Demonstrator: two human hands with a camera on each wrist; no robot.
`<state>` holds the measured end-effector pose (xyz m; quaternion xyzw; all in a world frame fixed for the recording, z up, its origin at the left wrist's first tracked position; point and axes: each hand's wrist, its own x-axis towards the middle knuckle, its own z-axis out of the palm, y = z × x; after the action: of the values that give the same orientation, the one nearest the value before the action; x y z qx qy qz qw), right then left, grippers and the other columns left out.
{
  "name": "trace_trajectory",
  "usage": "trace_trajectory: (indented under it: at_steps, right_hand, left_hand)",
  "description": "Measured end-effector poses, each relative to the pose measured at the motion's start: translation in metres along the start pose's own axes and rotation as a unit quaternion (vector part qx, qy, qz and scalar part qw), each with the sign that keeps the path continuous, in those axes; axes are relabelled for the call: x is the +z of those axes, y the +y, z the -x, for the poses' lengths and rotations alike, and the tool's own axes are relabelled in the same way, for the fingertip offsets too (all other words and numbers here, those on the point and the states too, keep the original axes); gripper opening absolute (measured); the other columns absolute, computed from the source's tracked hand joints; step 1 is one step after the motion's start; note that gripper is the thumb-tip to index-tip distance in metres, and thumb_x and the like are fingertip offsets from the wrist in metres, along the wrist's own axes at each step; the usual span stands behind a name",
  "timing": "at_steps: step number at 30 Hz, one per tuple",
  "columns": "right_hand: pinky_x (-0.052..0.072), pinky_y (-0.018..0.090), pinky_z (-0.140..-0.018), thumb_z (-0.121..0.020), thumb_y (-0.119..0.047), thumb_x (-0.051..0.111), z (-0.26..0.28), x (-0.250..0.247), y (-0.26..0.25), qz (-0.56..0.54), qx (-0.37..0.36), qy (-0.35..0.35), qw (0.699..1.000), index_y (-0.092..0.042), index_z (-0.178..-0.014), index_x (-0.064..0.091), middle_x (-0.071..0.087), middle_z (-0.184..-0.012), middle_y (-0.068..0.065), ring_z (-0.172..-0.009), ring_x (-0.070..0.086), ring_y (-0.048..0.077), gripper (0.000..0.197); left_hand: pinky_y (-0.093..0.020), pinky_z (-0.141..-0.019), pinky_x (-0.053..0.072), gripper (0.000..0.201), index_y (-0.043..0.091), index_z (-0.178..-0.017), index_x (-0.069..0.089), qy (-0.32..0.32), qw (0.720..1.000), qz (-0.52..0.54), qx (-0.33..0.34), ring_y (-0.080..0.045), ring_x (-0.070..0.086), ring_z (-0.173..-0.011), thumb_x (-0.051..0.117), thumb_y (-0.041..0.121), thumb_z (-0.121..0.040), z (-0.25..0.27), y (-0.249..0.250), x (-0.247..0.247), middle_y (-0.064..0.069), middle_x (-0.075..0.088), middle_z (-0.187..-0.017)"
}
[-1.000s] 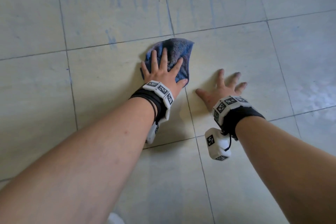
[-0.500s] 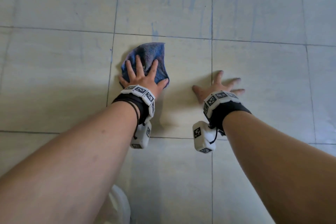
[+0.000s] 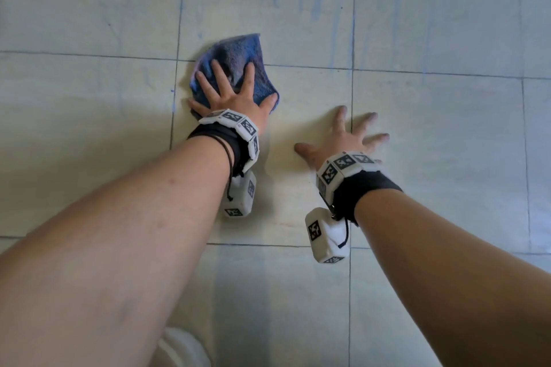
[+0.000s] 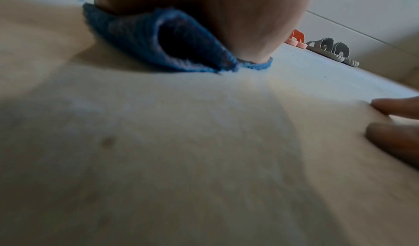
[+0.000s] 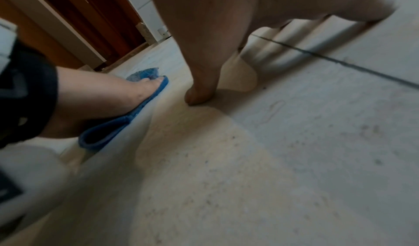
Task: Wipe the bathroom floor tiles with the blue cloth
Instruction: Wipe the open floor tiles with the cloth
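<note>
From the head view, the left hand [image 3: 231,98] lay flat on the cloth [image 3: 235,53], fingers spread and straight, pressing it onto the floor [image 3: 432,143] where two grout lines crossed; its grip was apart, nothing curled round the fabric. The cloth looked like soft terry, folded over on itself and bunched under the palm, with its far corner sticking out past the fingertips. The right hand [image 3: 343,140] was splayed on bare tile just beside it, also open, apparently bracing the body. Faint blue streaks marked the tiles beyond. In the left wrist view, the cloth [image 4: 140,40] showed a doubled edge that gaped into a loose loop beneath the heel of the hand, which suggested it was light, limp and likely to ride up or unfold when pushed; two fingers [image 4: 394,106] of the other hand touched the tile at the right edge, and some sandals [image 4: 326,50] stood far off by the wall. In the right wrist view, the left thumb lay along the cloth [image 5: 113,128], whose folded rim again stood open, and the right hand's thumb [image 5: 197,95] rested on the tile near it. Judging from this, flat palm pressure over the middle of the fold would hold it best; a pinch at the loose corner would probably let it drag.
</note>
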<state>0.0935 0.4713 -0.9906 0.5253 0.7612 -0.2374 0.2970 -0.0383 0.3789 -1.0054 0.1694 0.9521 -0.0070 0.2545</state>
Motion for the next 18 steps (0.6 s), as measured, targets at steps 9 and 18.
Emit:
trace_trajectory:
  at_steps: [9,18]
  right_hand:
    - [0.010,0.070,-0.112,-0.075,-0.067,0.067,-0.002,-0.001,-0.001,-0.008,0.003,-0.015,1.000,-0.041,-0.151,-0.014,-0.036,-0.155,0.008,-0.142,-0.024,0.047,0.114]
    - [0.010,0.072,-0.109,-0.073,-0.071,0.067,0.000,-0.003,0.004,-0.014,-0.018,-0.013,1.000,-0.044,-0.150,-0.014,-0.037,-0.155,0.006,-0.142,-0.025,0.047,0.115]
  left_hand:
    - [-0.069,-0.114,0.001,0.075,0.044,-0.155,-0.005,-0.005,1.000,-0.007,-0.003,-0.040,-0.019,-0.149,0.025,0.074,-0.094,-0.028,0.020,-0.020,-0.011,-0.022,-0.163]
    - [-0.065,-0.117,0.003,0.074,0.042,-0.156,-0.004,-0.020,0.998,-0.046,0.044,-0.037,-0.019,-0.149,0.028,0.070,-0.096,0.011,0.006,-0.001,-0.008,-0.021,-0.164]
